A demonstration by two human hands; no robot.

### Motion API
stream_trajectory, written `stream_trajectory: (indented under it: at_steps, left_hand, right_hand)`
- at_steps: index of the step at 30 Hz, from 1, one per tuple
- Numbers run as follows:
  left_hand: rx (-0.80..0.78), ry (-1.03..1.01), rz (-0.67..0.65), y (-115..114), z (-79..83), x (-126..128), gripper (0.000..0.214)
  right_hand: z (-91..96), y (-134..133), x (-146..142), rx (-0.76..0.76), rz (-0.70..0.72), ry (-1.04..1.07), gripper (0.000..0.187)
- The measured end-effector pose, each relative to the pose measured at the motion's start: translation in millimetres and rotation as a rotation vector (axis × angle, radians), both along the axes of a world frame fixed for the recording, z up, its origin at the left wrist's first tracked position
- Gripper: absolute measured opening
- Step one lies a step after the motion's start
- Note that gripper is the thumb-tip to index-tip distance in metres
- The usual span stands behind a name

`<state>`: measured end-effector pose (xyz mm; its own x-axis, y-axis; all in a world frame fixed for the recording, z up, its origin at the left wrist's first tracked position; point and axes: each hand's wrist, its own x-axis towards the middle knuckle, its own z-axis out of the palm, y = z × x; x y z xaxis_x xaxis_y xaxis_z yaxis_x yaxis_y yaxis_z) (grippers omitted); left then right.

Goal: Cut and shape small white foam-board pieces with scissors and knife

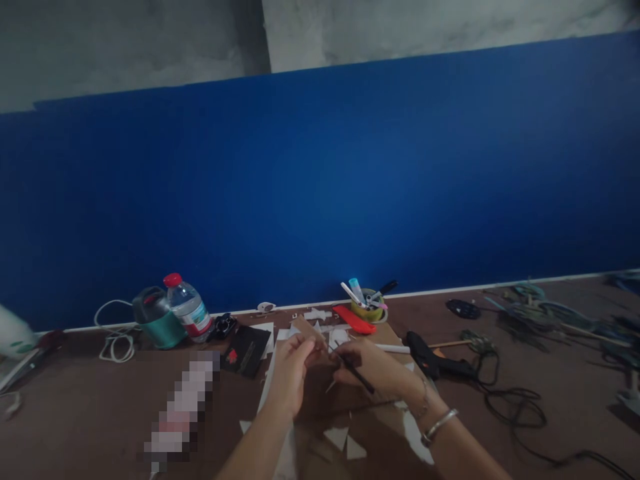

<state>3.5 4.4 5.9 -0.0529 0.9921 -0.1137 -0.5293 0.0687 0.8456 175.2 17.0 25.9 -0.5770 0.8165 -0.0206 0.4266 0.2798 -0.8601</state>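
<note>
My left hand (291, 370) pinches a small piece of brown cardboard (305, 328) between thumb and fingers, just above the work surface. Close beside it, my right hand (376, 368) is closed around a slim black pen-like tool (361, 379). Its tip points towards the cardboard, but I cannot tell whether the two touch. Under my hands lies a brown board (320, 450) with cut white triangular scraps (337, 437) on it. More white pieces (318, 314) lie just beyond my hands.
A red tool (355, 320) lies by a yellow-green pen holder (360, 311). At right are a black glue gun (435, 360) and its cable. At left stand a water bottle (190, 310), a teal spool (163, 330) and a black card (246, 351). A blue wall panel (320, 200) rises behind.
</note>
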Motion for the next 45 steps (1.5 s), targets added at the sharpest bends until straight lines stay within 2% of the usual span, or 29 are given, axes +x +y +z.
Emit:
stream_trajectory:
  at_steps: [8,17,22,27,37,45]
  left_hand:
    - [-0.019,0.023,-0.001,-1.1,-2.5,0.9,0.020]
    - [-0.038,0.048,0.011,-1.2,-0.5,2.6,0.021]
    - [-0.026,0.053,0.009,-1.3,0.3,1.9,0.021]
    - [-0.023,0.035,-0.003,-1.4,1.4,-0.1,0.022]
    - [-0.037,0.035,-0.017,-1.2,0.1,-3.9,0.020]
    - [-0.006,0.115,0.024,2.0,-2.3,-7.9,0.023]
  right_hand:
    - [-1.1,-0.2,-1.0,0.043,-0.022,-0.034,0.015]
    - [8.4,-4.7,-3.7,0.060,-0.039,-0.053,0.017]
    - [3.4,-3.2,-4.0,0.074,-0.053,-0.056,0.016]
    - [0.5,-3.4,-6.8,0.042,-0.089,-0.004,0.007]
    - [3.7,-5.0,-7.9,0.136,-0.131,-0.040,0.013]
    - [5.3,-3.2,-8.3,0.109,-0.129,-0.056,0.009]
